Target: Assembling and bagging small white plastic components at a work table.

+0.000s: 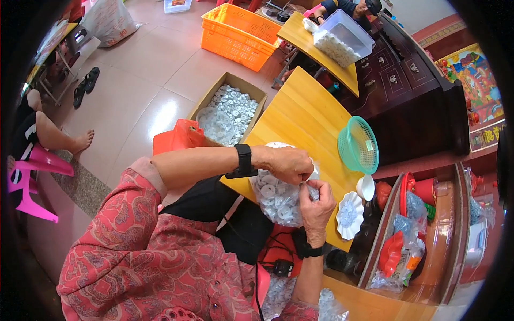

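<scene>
Bent to the yellow worktop (300, 117), I work with both hands close together over a heap of white round pieces (270, 195), which lies at the middle of the near edge, beside my lap. The heap looks the biggest risk: so close to that edge, it could spill toward my knees if my left forearm or its black wristband (243, 159) drags across it. A swing of my right arm could likewise nudge the crockery by the right edge to the floor. My left hand (292, 165) is knuckles up, fingers bent, tips hidden; I cannot tell whether it grips anything. My right hand (317, 206) pinches what looks like a small pale piece (301, 182) between thumb and finger, too tiny to make out; a slack pinch could lose it among the others.

Of the containers, the largest is an orange crate (235, 52) on the tiled floor, its contents not readable from here. Off the worktop's left edge, a cardboard box (261, 108) on the floor holds many white round pieces. A clear bin (350, 29) stands on a second worktop (292, 32), pale pieces heaped in its bottom. On mine, a green mesh basket (349, 143) sits at the right edge, toward the far corner; a scalloped white dish (349, 232) of small clear bits lies by the near right corner; a small white bowl (365, 188) stands between them.
</scene>
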Demonstrator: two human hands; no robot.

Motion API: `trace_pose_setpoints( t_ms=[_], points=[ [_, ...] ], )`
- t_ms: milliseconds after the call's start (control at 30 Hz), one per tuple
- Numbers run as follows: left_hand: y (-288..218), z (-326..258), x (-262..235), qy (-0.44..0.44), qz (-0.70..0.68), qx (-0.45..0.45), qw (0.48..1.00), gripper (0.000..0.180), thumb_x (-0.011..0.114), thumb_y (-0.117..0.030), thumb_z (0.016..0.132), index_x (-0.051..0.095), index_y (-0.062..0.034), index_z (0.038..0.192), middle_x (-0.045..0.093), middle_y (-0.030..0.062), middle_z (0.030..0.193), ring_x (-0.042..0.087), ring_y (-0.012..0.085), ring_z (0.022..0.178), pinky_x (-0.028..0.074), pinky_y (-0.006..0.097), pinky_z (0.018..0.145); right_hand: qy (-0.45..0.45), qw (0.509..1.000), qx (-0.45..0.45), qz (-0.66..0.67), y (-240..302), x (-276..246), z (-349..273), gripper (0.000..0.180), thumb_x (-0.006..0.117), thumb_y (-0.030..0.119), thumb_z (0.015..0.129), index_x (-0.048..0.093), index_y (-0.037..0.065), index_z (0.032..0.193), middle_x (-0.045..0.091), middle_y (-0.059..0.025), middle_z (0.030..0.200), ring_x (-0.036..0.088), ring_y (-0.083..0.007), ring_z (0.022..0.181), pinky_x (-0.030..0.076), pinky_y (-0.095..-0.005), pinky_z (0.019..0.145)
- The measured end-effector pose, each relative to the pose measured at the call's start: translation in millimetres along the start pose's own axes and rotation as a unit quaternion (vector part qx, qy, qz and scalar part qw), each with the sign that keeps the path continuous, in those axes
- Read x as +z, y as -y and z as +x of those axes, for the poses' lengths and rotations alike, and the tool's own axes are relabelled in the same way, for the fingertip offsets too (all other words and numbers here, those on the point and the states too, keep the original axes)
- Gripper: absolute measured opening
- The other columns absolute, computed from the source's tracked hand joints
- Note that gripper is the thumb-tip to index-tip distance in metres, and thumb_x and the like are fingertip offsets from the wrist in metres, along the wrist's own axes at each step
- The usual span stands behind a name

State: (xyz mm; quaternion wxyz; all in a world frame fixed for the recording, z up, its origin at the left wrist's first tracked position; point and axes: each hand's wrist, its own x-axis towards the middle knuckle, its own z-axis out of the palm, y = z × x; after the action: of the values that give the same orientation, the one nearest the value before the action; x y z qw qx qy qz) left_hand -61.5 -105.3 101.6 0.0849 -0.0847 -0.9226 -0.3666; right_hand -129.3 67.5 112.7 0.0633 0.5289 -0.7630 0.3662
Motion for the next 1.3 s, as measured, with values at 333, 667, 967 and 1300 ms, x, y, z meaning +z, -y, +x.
trace_pose_setpoints(
  t_ms=[333,667,967,1300],
  points=[
    [1.3,-8.7,6.9,-0.057,-0.001,-0.004,0.998,0.018,0.061,-0.011,0.074,0.067,-0.0007,0.088,0.066,0.0184,0.08,0.064,0.0364,0.078,0.049,0.045,0.068,0.023,0.999,0.025,-0.005,-6.2,5.1,1.2,0.011,0.066,0.004,0.077,0.061,-0.001,0.085,0.061,-0.0168,0.078,0.06,-0.0342,0.071,0.047,-0.0404,0.063],
    [6.4,-8.2,3.8,-0.034,-0.017,0.039,0.999,0.017,0.06,-0.008,0.076,0.066,0.0012,0.09,0.066,0.0188,0.085,0.064,0.0355,0.083,0.05,0.043,0.072,-0.038,0.996,-0.061,-0.06,-7.5,16.8,-6.5,0.009,0.065,0.0,0.076,0.058,0.001,0.081,0.057,-0.0148,0.076,0.058,-0.0352,0.069,0.046,-0.0411,0.06],
    [0.6,-13.0,14.6,-0.072,0.096,0.048,0.992,0.02,0.061,-0.012,0.08,0.058,0.0057,0.087,0.061,0.0212,0.083,0.064,0.038,0.072,0.051,0.045,0.061,-0.042,0.998,-0.026,-0.042,-5.1,12.5,-8.8,0.009,0.067,0.003,0.078,0.059,0.001,0.081,0.058,-0.0146,0.076,0.059,-0.0347,0.069,0.047,-0.0403,0.06],
    [-7.3,-19.6,10.4,-0.088,0.15,0.074,0.982,0.024,0.063,-0.013,0.079,0.056,0.0072,0.088,0.06,0.0237,0.088,0.065,0.0377,0.071,0.051,0.04,0.057,-0.037,0.998,0.054,-0.014,-2.0,12.6,-14.0,0.008,0.066,0.005,0.08,0.062,-0.001,0.083,0.063,-0.0163,0.08,0.061,-0.0349,0.073,0.048,-0.0395,0.064]
  ],
)
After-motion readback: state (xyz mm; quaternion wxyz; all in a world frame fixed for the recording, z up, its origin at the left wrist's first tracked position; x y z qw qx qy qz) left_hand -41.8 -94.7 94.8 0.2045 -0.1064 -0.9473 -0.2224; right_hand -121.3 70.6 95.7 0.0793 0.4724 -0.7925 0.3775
